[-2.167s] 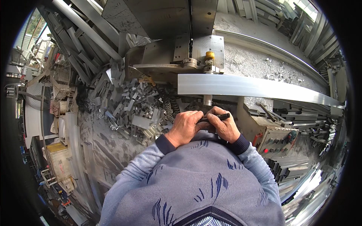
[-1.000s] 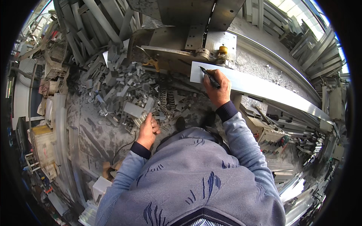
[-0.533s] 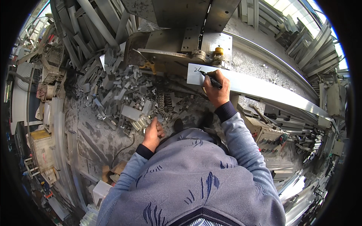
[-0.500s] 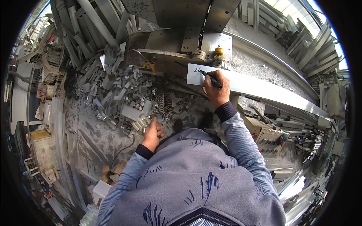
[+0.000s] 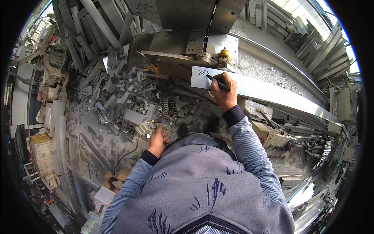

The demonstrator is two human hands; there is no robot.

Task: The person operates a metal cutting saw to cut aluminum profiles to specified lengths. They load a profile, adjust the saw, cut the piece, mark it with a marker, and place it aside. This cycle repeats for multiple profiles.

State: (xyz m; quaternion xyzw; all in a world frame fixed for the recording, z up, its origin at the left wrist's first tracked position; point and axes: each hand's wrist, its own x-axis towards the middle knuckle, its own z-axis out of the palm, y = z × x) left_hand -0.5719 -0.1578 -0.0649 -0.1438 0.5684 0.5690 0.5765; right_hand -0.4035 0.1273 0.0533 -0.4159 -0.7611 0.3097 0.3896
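My right hand (image 5: 226,91) grips a black marker pen (image 5: 222,85), its tip on the left end of a long, pale metal profile (image 5: 269,89). Dark handwritten marks stand on that end, just left of the tip. The bar stretches away to the right, past the edge of a machine with upright metal plates (image 5: 183,17). Lower left, close to my waist, my left hand (image 5: 157,142) is loosely closed with its thumb pointing up. Nothing shows in its fingers, though the palm is hidden. It is nearest to the heap of metal offcuts (image 5: 126,91).
A yellow-capped part (image 5: 224,53) sits on the machine beside the bar, and a yellow-handled tool (image 5: 151,69) hangs at its front. A coiled hose (image 5: 169,108) drops beside the offcuts. Long profiles (image 5: 93,23) lean at the back left. A fan (image 5: 54,52) stands far left.
More handwritten marks have appeared on the bar's end. The bar and machine sit slightly further left in view. My left hand has barely moved; my right still holds the marker.
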